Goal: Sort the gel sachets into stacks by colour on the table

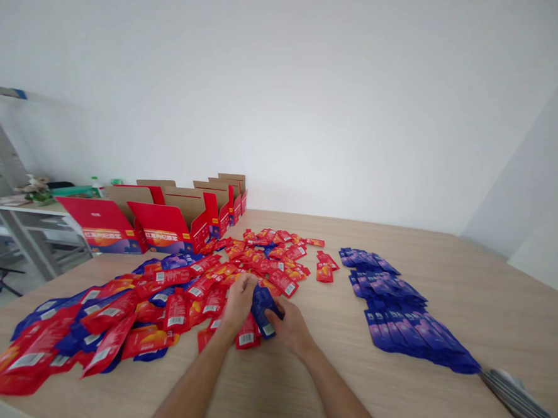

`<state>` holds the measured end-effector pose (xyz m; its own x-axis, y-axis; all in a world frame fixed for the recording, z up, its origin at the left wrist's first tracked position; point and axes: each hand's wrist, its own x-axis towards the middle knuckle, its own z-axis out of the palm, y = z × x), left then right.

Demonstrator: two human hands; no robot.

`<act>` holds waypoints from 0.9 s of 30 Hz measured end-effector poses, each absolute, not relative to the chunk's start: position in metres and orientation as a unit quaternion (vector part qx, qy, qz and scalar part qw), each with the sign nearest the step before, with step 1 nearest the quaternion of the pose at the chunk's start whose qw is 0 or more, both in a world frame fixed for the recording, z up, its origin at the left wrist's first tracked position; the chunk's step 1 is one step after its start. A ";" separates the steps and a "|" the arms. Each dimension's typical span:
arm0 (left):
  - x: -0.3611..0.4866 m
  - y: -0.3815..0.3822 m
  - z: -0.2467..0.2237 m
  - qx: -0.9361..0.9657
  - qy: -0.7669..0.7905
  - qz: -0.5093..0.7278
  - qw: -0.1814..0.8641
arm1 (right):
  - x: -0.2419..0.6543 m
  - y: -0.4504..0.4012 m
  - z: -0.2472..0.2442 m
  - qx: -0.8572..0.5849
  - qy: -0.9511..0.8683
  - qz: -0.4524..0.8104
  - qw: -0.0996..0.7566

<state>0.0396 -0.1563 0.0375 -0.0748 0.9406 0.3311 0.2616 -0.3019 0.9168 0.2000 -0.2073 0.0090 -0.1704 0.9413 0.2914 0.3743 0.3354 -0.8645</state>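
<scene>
A dark blue spouted pouch (262, 308) is between my hands in front of me, over the near edge of a heap of red pouches (281, 282). The fingers of my left hand (240, 299) are closed at its upper left end. My right hand (294, 330) pinches its right side between thumb and fingers. Just below lies a red pouch (248, 334) with a white barcode label. To the right, blue-purple pouches (408, 330) lie overlapped in several neat rows. My left fingertips are partly hidden.
Several open red cartons (159, 227) stand at the back left, flaps up. Mixed red and blue pouches (106, 318) spread along the table's left side. A few red pouches (325, 272) lie apart from the heap. A striped grey item (522, 400) is at the lower right of the wooden table (335, 376).
</scene>
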 end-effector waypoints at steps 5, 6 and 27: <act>0.074 -0.163 0.011 0.625 0.481 0.474 0.390 | 0.230 -0.220 0.003 -0.594 -0.614 0.294 0.430; 0.081 -0.165 0.005 0.637 0.478 0.453 0.400 | 0.236 -0.222 0.002 -0.630 -0.598 0.273 0.414; 0.100 -0.195 -0.015 0.835 0.521 0.157 0.082 | 0.246 -0.223 -0.005 -0.667 -0.694 0.106 0.249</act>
<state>0.1003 -0.1947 -0.0147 0.4068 0.8963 0.1766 0.8445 -0.4427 0.3014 0.2460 -0.2234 -0.0052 0.0146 0.9788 0.2043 0.8728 0.0873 -0.4803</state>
